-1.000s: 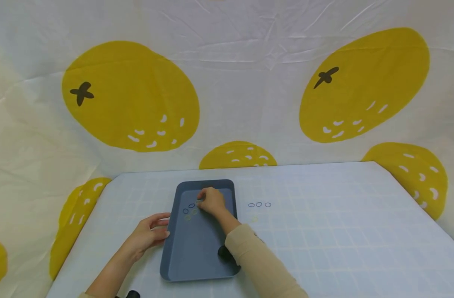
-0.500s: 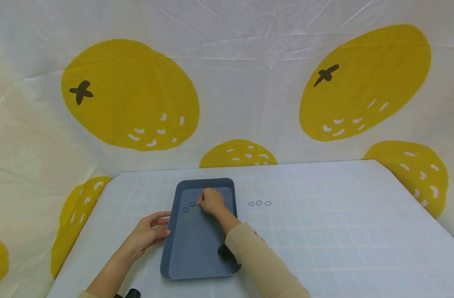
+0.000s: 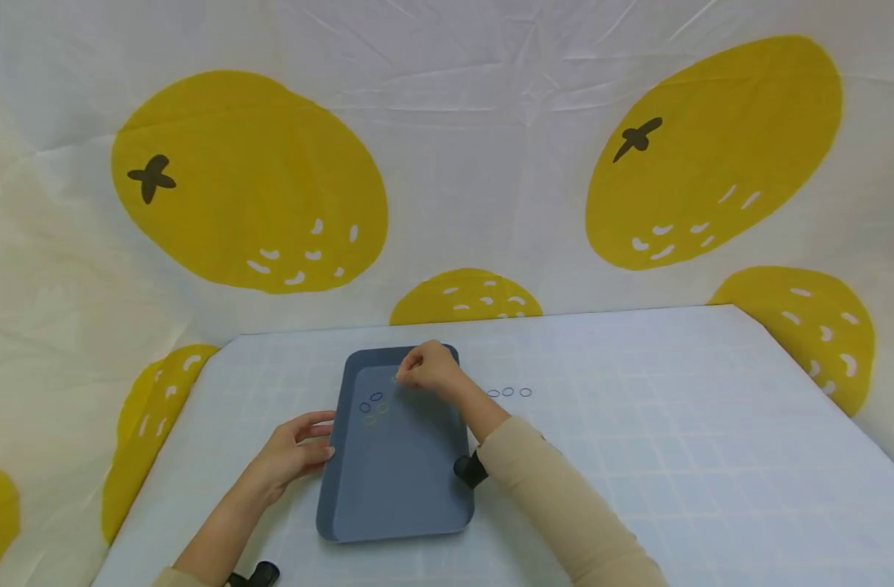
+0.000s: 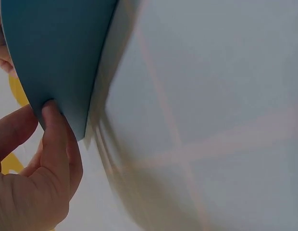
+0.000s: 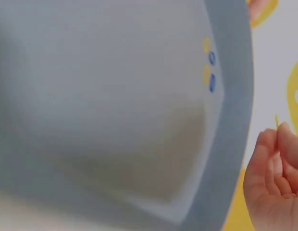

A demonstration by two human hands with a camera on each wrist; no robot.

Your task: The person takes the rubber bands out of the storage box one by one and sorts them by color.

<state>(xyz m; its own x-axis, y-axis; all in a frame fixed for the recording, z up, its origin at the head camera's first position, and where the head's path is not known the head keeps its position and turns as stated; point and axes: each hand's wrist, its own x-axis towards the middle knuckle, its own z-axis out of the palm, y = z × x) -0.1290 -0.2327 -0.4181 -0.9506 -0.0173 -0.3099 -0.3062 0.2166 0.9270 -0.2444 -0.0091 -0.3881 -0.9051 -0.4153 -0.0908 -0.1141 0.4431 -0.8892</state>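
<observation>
My right hand point(image 3: 431, 365) is over the far part of a blue-grey tray point(image 3: 396, 489). Thumb and index finger pinch a thin yellow ring point(image 5: 277, 120), seen edge-on in the right wrist view. Inside the tray, left of this hand, lie two blue rings point(image 3: 377, 397) and two yellow rings point(image 3: 369, 421), grouped together. My left hand point(image 3: 289, 456) is at the tray's left side. Its fingertips point(image 4: 52, 107) touch the tray's outer wall, with the fingers loosely bent.
Three more blue rings point(image 3: 508, 391) lie in a row on the pale checked tablecloth point(image 3: 674, 424), right of the tray. Behind the table hangs a white cloth point(image 3: 484, 187) with big yellow fruit prints. A black wrist camera point(image 3: 471, 470) overlaps the tray's right edge.
My right hand has moved up and a little right, away from the rings in the tray, with the yellow ring between its fingertips. The right forearm now hides the yellow ring on the tablecloth.
</observation>
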